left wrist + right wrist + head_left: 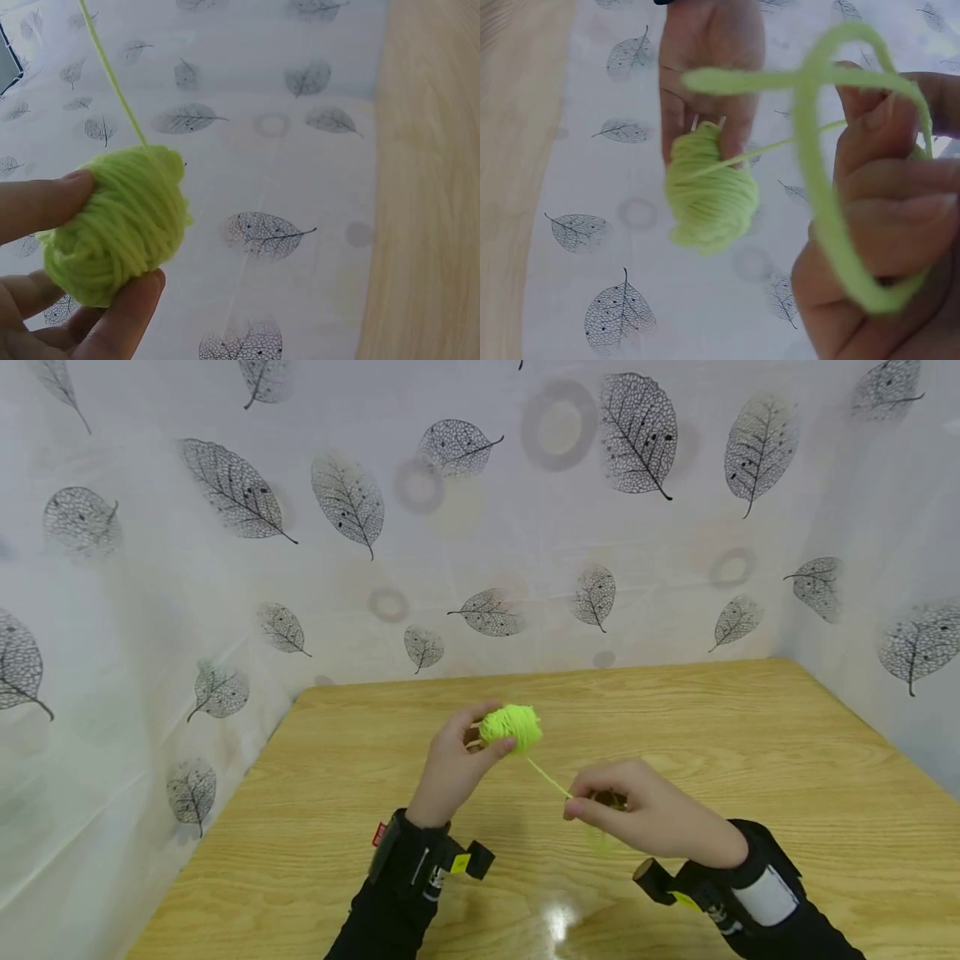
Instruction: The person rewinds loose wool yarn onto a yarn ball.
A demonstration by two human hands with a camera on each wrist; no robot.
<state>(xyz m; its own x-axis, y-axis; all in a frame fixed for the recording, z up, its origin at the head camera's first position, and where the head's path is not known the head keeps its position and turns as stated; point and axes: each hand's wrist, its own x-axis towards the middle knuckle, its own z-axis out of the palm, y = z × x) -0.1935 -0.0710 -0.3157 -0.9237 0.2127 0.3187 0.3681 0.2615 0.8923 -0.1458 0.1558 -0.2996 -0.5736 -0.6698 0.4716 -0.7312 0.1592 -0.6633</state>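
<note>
My left hand (459, 767) holds a small ball of neon yellow-green yarn (512, 727) above the table, thumb on one side and fingers on the other. From the ball a taut strand (549, 778) runs down to my right hand (651, 808), which pinches it between thumb and curled fingers. In the right wrist view a loose loop of yarn (810, 157) with a free end hangs in front of the right fingers (885, 202). Wound turns of the yarn ball (124, 221) show clearly in the left wrist view, with the strand leading off its top.
A wooden table (375, 727) lies beneath both hands, with a light reflection near its front. White sheeting (480, 543) printed with dark leaves stands behind the table and along both sides. Each wrist wears a black strap with a small camera (480, 860).
</note>
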